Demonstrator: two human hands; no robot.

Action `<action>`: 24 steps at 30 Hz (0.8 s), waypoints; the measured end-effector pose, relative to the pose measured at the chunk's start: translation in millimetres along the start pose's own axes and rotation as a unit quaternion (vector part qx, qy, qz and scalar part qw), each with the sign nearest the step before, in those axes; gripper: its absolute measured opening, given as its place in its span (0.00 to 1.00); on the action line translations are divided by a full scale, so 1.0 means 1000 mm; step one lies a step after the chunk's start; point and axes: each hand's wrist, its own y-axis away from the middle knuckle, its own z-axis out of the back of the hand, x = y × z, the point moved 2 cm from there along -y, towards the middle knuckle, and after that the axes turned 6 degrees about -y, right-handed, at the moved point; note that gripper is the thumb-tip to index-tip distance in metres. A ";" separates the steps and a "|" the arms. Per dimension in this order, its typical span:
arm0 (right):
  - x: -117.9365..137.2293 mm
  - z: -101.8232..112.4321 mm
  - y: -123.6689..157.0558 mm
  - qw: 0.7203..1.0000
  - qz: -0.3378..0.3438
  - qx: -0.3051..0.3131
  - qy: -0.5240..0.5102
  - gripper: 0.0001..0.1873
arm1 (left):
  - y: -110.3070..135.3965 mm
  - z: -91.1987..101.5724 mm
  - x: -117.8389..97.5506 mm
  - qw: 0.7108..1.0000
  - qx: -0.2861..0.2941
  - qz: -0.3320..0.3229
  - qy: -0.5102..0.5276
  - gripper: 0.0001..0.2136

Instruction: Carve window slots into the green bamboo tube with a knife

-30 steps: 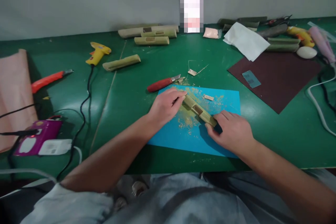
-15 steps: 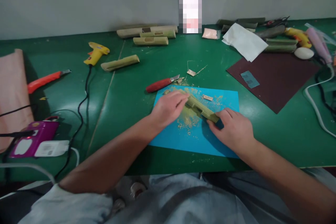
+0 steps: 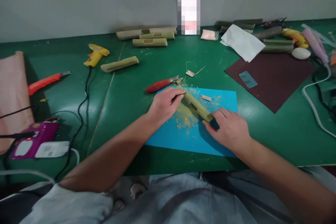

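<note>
A short green bamboo piece (image 3: 196, 106) with a cut slot lies slanted on a blue mat (image 3: 183, 136) dusted with sawdust. My left hand (image 3: 164, 104) is closed around its far end. My right hand (image 3: 229, 128) grips the near end, with a small dark block under its fingers that I cannot make out. A red-handled knife (image 3: 160, 84) lies just beyond the mat, near my left hand. A small wood chip (image 3: 206, 97) rests on the mat.
On the green table (image 3: 126, 87) lie several bamboo tubes (image 3: 149, 36), a yellow glue gun (image 3: 95, 53), an orange cutter (image 3: 44, 81), brown sandpaper (image 3: 273, 73), white cloth (image 3: 243, 43), a purple device (image 3: 36, 140), cables (image 3: 78, 119) and more tools at right.
Both hands have rolled the bamboo piece slightly on the mat, tilting it back and forth. Nothing else on the table has moved.
</note>
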 end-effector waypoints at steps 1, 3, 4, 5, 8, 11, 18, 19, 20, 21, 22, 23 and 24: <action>0.000 -0.001 0.000 1.000 0.000 -0.001 0.002 0.18 | -0.002 0.001 0.003 1.000 -0.008 0.008 -0.002 0.08; 0.000 -0.001 0.000 1.000 -0.002 0.003 0.002 0.18 | -0.005 0.002 0.010 0.999 -0.019 0.026 -0.009 0.09; 0.000 -0.002 0.000 1.000 -0.002 0.005 -0.003 0.19 | -0.006 0.002 0.012 0.999 -0.021 0.033 -0.011 0.09; 0.000 -0.002 0.000 1.000 -0.001 0.008 -0.008 0.19 | -0.007 0.002 0.013 0.999 -0.021 0.038 -0.012 0.09; 0.002 -0.001 0.000 1.000 0.003 0.009 -0.017 0.18 | -0.004 -0.003 0.005 0.999 -0.013 0.031 -0.001 0.08; 0.003 -0.001 -0.001 1.000 0.004 0.008 -0.012 0.16 | 0.002 -0.010 -0.010 0.999 0.050 -0.010 0.010 0.08; 0.004 -0.002 0.001 1.000 -0.002 0.001 -0.004 0.17 | 0.001 -0.007 -0.012 0.999 0.013 -0.022 -0.043 0.10; 0.004 -0.002 0.001 1.000 -0.001 0.001 -0.005 0.17 | 0.001 -0.008 -0.014 0.998 0.037 -0.034 -0.043 0.10; 0.004 -0.001 0.001 1.000 0.001 0.001 -0.007 0.17 | 0.002 -0.009 -0.016 0.996 0.067 -0.050 -0.038 0.10; 0.004 -0.001 0.001 1.000 0.002 0.002 -0.009 0.17 | 0.004 -0.010 -0.017 0.993 0.095 -0.064 -0.034 0.11; 0.004 -0.001 0.001 1.000 0.002 0.003 -0.011 0.17 | 0.004 -0.010 -0.017 0.991 0.107 -0.069 -0.030 0.10; 0.004 -0.001 0.001 1.000 0.001 0.003 -0.013 0.17 | 0.004 -0.009 -0.016 0.993 0.097 -0.065 -0.030 0.10; 0.004 -0.001 0.001 1.000 0.000 0.003 -0.014 0.17 | 0.004 -0.007 -0.014 0.996 0.070 -0.053 -0.033 0.10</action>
